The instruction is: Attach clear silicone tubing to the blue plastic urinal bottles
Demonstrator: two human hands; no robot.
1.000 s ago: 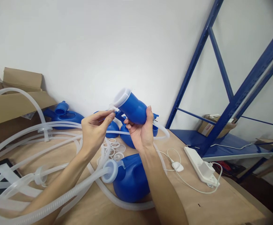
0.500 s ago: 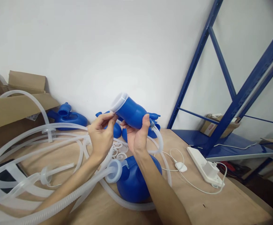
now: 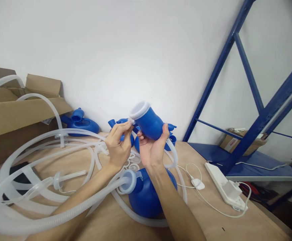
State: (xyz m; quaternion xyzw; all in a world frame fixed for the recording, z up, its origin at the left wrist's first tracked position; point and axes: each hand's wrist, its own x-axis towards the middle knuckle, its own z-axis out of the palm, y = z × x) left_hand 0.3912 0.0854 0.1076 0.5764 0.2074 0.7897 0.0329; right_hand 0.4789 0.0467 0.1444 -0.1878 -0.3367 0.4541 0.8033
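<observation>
My right hand (image 3: pixel 154 152) is wrapped around a blue plastic urinal cup (image 3: pixel 149 124), held tilted above the table. A translucent white ring (image 3: pixel 140 110) covers its wide mouth, which faces up and left. At the ring's lower left edge, my left hand (image 3: pixel 119 142) pinches a small translucent tab (image 3: pixel 130 121); whether the tab joins the ring I cannot tell. From the cup's narrow end a clear hose (image 3: pixel 173 155) curves down. Below my hands stands a blue urinal bottle (image 3: pixel 146 197) with a translucent cap (image 3: pixel 128 181) and a ribbed hose (image 3: pixel 85 207).
Coiled hoses (image 3: pixel 12 157) spread across the left of the table, before an open cardboard box (image 3: pixel 22 117). More blue bottles (image 3: pixel 83 126) stand by the wall. Loose white rings (image 3: pixel 134 167) lie behind the near bottle. At right are a power strip (image 3: pixel 223 187), cables and a blue shelf rack (image 3: pixel 218 67).
The view has shifted, so the scene sits further right. The cup has turned slightly more upright. My left fingers have come a little away from the rim, and the small tab now shows between them.
</observation>
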